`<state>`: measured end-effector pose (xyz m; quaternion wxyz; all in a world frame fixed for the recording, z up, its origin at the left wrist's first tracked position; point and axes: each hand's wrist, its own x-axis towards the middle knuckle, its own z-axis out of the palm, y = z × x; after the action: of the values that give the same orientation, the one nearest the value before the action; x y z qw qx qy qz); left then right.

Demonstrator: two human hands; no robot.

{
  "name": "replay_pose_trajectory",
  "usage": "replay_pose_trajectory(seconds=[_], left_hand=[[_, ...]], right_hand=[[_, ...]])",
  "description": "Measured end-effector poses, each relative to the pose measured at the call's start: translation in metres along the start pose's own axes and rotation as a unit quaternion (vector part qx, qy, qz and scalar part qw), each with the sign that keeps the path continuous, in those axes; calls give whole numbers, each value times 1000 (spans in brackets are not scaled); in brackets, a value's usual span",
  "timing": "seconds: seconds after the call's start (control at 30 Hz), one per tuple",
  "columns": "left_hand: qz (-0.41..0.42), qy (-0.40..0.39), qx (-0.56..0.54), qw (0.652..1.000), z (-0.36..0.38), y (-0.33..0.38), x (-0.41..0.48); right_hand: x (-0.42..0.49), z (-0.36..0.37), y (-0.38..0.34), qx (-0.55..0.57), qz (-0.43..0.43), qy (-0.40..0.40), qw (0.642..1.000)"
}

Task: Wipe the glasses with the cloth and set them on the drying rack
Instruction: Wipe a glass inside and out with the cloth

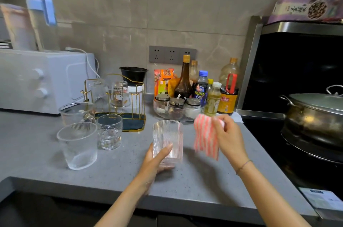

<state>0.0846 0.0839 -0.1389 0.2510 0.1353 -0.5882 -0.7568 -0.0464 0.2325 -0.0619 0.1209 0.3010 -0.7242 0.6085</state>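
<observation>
Ribbed glass (168, 141) upright in the left hand (157, 160), cloth (206, 137) hanging just to its right.
Left fingers curl round its lower wall, seemingly just off the counter (37, 152); the right hand (229, 137) pinches the cloth's top edge. Drying rack (118, 104) stands back-left, nearer the left hand.

Grey tiled wall (185, 3) (with sockets (172, 55)) behind a speckled grey counter (37, 152).

Pink-and-white stripes on the cloth (206, 137), fine vertical ribbing on the clear glass (168, 141). Speckled grey countertop (111, 174). Toward its back edge, a gold-wire drying rack (132, 124) with a dark teal base, and a white oven (46, 80).
</observation>
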Motion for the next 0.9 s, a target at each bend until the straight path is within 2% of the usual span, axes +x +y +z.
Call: replay_pose_trajectory(seconds=[0.1,0.2,0.3,0.37,0.5,0.63,0.7,0.77,0.8,0.9], left_hand=[[5,23,-20,1000,3,4,-1],[8,18,-24,1000,7,14,-6],[-15,1,-47,999,5,11,-5],[-22,-1,-44,999,2,7,-2],[-31,-4,-40,999,2,5,0],[-32,31,-53,998,5,10,4],[-35,38,-44,998,6,14,5],[-38,41,-45,997,7,17,4],[-40,42,-42,997,7,18,3],[-34,27,-24,999,13,20,-2]], right_hand=[[-23,21,-38,82,-90,-39,992],[-45,52,-33,43,-127,-134,982],[-61,73,-16,40,-122,-179,975],[-71,81,-7,13,-150,-177,973],[-80,84,4,-124,-218,-175,952],[-64,71,-2,-46,-183,-155,970],[-47,60,-13,59,-116,-133,982],[-29,48,-26,144,-51,-127,980],[-20,43,-31,144,-50,-116,982],[-10,40,-40,59,-130,-97,985]])
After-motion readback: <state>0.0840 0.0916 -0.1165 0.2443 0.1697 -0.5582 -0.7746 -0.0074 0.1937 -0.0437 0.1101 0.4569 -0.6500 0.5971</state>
